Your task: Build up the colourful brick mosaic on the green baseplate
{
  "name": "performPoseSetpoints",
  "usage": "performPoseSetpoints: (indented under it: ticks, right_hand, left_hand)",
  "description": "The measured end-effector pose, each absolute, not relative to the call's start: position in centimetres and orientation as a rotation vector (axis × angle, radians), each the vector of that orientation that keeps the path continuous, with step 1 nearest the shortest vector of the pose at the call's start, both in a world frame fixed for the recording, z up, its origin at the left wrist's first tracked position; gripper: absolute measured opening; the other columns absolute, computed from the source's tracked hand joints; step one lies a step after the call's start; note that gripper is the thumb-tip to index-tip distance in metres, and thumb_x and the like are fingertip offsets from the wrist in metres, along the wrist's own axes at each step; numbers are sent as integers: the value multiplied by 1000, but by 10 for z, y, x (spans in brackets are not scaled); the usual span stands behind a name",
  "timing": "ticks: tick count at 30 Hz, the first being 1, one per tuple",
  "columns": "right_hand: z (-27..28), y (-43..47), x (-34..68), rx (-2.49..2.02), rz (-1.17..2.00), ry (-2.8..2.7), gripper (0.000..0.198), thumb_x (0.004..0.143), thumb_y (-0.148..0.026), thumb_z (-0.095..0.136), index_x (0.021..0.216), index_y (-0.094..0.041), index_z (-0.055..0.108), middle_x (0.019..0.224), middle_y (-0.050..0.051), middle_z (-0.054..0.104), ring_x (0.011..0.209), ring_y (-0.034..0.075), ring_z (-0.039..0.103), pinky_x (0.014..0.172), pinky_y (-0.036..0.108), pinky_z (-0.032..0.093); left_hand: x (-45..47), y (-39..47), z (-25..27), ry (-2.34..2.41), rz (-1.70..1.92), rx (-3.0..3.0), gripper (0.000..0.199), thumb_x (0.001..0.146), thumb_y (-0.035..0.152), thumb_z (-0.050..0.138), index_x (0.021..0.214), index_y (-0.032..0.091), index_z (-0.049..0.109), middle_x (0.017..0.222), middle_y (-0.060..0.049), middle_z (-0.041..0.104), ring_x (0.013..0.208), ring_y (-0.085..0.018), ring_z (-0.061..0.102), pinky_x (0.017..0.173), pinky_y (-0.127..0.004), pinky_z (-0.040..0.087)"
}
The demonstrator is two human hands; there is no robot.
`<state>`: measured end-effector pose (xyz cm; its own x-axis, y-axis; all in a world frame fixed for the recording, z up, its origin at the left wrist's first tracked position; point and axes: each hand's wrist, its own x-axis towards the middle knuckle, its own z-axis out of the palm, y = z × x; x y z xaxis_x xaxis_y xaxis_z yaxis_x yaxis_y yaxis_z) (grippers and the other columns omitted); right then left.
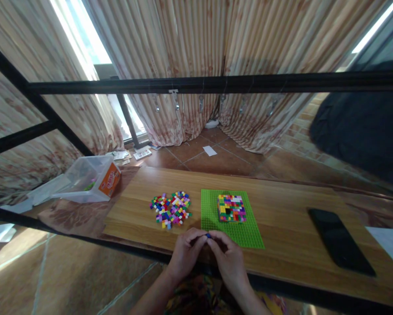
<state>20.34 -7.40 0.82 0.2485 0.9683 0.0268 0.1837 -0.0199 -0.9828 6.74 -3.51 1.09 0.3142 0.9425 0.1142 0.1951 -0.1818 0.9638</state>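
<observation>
A small dark blue toy brick [208, 235] is pinched between the fingertips of both hands, just in front of the green baseplate's near edge. My left hand [186, 247] grips it from the left with thumb and forefinger. From the other side my right hand [227, 253] holds it the same way. Beyond them lies the green studded baseplate [212, 218], bearing a block built of many-coloured bricks [232, 208] with a dark square spot on its top. To the left, a loose pile of small coloured bricks [172, 210] is spread over the wooden tabletop.
A black phone [340, 240] lies on the table [281, 210] at the right, with white paper [389, 243] beyond it. Left of the table stands a clear plastic bin [85, 175] with an orange label. A black metal rail [196, 85] crosses in front of the curtains.
</observation>
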Motion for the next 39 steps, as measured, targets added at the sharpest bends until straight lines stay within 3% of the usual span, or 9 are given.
performPoseSetpoints:
  ticks: [8,20,30,39]
  right_hand:
    - [7,-70,218,-1456,844,-1232,20,85,-36,58,90,-22,72,90,6,73,83,21,68,74,34,55]
    - [14,-31,268,-1536,134,-1669,23,92,-32,50,90,-23,71,99,8,67,94,21,62,85,38,51]
    - [10,-29,269,-1515,115,-1670,21,92,-30,52,92,-24,72,97,7,64,88,18,61,80,33,52]
    - [1,-35,269,-1541,-104,-1825,25,94,-22,47,101,-22,71,95,8,64,90,19,60,81,34,50]
  left_hand:
    - [68,-34,11,1060,941,1713,21,90,31,56,91,19,73,80,-6,69,76,-17,63,71,-26,49]
    - [67,-33,10,1088,889,1798,21,91,28,52,91,18,70,78,-5,66,74,-16,61,69,-26,47]
    - [69,-35,13,1088,874,1801,19,92,24,51,90,17,69,80,-5,66,77,-16,61,71,-25,46]
    - [69,-35,12,1103,857,1808,19,92,24,51,90,18,69,80,-5,65,77,-16,60,71,-25,46]
